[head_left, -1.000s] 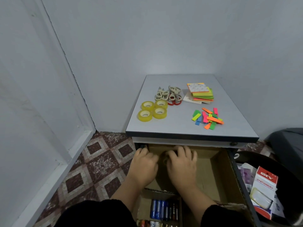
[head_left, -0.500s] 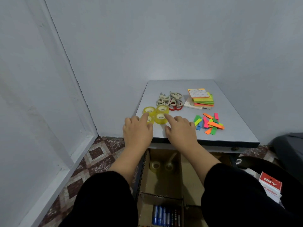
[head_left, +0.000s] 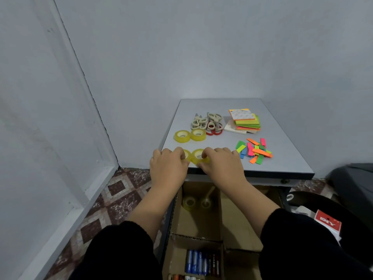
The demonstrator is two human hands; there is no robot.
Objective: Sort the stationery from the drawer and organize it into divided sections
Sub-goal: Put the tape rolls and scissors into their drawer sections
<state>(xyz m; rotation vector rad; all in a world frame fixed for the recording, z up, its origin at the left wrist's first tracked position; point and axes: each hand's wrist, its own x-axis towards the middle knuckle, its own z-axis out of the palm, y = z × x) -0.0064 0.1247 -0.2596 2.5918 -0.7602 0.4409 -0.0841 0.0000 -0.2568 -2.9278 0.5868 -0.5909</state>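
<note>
stationery is lying sorted in groups on the smooth grey table (head_left: 282, 158), which is standing in a corner of pale walls above an open drawer (head_left: 238, 223) lined with brown cardboard dividers. the drawer's front left section is holding two clear tape rolls (head_left: 196, 202); a nearer section is holding blue and dark batteries (head_left: 199, 261) lying side by side. a patterned tile floor (head_left: 121, 190) is showing to the left, and a red and white box (head_left: 328, 224) is sitting in a dark container to the right.

on the table, a stack of square sticky note pads (head_left: 245, 122) in orange, green and white is sitting at the far right, with a heap of beige and red scissors (head_left: 207, 124) just beside it on the left. a loose scatter of small bright paper flags (head_left: 255, 151) is lying near the front right. two glossy yellow tape rolls (head_left: 189, 135) are sitting touching each other in front of the scissors.

at the table's front edge, the left hand (head_left: 169, 168) and right hand (head_left: 222, 166) are each curling fingers round one of another two yellow rolls (head_left: 194, 156), which are touching; the knuckles are hiding much of both rolls.
</note>
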